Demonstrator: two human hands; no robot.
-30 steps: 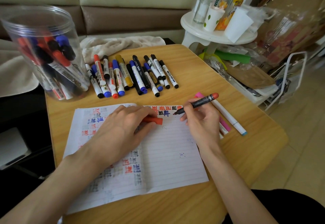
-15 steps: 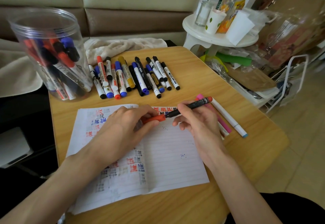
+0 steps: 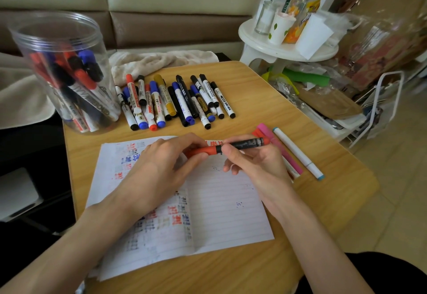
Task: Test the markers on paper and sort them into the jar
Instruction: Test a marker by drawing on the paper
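Jar (image 3: 46,39), standing at the left rear corner of the table (image 3: 265,99), is holding sorted markers. Loose markers (image 3: 175,102) are lying in a row just beside it, leaving bare wood toward the right edge. Over the paper (image 3: 226,201), the left hand (image 3: 161,171) is curling round the red cap (image 3: 198,151), which is meeting the black marker (image 3: 242,144) that the right hand (image 3: 254,166) is pinching. A pink pen (image 3: 268,133) and a white pen (image 3: 298,153) are lying just beside that hand.

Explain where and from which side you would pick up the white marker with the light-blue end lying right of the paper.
Pinch the white marker at mid-barrel, coming from above with fingers across its width. It lies flat on the table, long and slim, with the pink marker close along its left, so a sideways approach looks cramped.
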